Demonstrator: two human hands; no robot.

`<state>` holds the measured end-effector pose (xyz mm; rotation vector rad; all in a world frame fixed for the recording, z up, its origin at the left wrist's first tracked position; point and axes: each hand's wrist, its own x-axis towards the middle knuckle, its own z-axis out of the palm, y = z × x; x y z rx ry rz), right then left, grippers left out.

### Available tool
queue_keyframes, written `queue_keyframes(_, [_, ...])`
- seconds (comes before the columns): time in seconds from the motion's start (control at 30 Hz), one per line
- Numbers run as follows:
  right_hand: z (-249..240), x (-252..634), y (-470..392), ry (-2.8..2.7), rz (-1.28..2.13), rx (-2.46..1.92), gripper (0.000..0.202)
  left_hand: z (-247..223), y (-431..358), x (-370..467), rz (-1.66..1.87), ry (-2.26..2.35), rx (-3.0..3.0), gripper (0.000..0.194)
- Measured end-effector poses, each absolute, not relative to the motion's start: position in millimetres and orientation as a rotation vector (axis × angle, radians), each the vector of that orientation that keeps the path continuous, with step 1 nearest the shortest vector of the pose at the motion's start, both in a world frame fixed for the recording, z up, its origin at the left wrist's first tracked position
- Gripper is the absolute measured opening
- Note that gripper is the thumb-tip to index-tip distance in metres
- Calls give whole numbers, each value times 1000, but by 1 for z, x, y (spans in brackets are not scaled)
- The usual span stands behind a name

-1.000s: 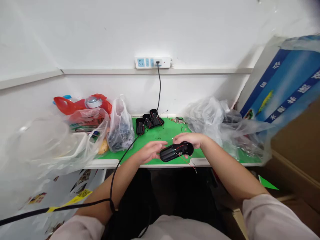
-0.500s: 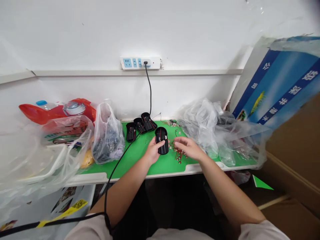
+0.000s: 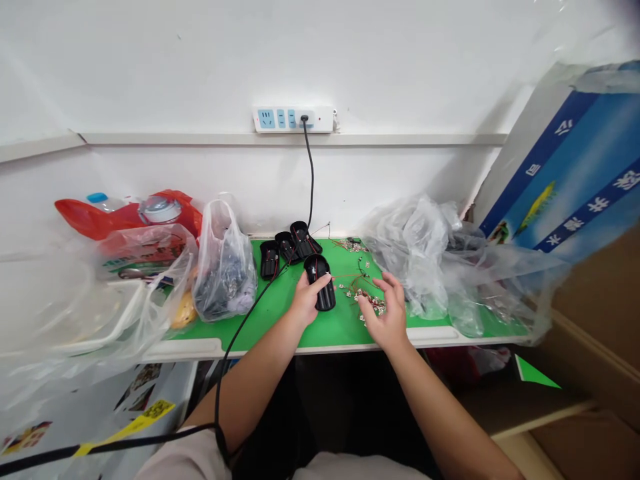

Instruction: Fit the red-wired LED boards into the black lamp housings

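Note:
My left hand (image 3: 306, 298) is wrapped round a black plastic housing (image 3: 325, 297) with a red wire inside, its thumb lying across the front. To the right, my right hand (image 3: 389, 308) hovers with thumb and fingers apart, holding nothing that I can see. Under and beside it lies a pile of small metal parts with red wires (image 3: 373, 303) on the green mat (image 3: 275, 313). A thin red wire runs from the held housing towards the right hand. Several similar black housings (image 3: 270, 260) lie behind, near the wall.
Plastic bags and a red bag (image 3: 85, 219) crowd the left; a filled clear bag (image 3: 225, 273) stands nearer. Crumpled clear plastic (image 3: 425, 253) and a blue box (image 3: 575, 167) are on the right. A black cable (image 3: 240, 327) crosses from the power strip (image 3: 295, 120) over my left arm.
My right hand has turned more upright and its fingers have spread. The left hand still holds the housing, now tilted slightly. The whole view has shifted a little.

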<state>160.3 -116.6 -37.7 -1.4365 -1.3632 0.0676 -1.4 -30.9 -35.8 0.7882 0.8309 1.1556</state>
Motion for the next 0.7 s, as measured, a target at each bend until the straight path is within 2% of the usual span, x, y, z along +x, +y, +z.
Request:
queue_keyframes(0.13, [-50, 158, -119, -1294, 178, -1363, 27, -36, -32, 1, 1197, 879, 838, 51])
queue_keyframes(0.33, [-58, 157, -103, -952, 525, -1273, 43, -36, -33, 0, 1207, 907, 882, 46])
queue_keyframes(0.47, [-53, 159, -96, -841, 733, -1237, 43, -35, -33, 0, 1203, 893, 898, 47])
queue_keyframes(0.7, [-51, 157, -97, -782, 770, -1208, 35, -36, -32, 1, 1205, 877, 895, 43])
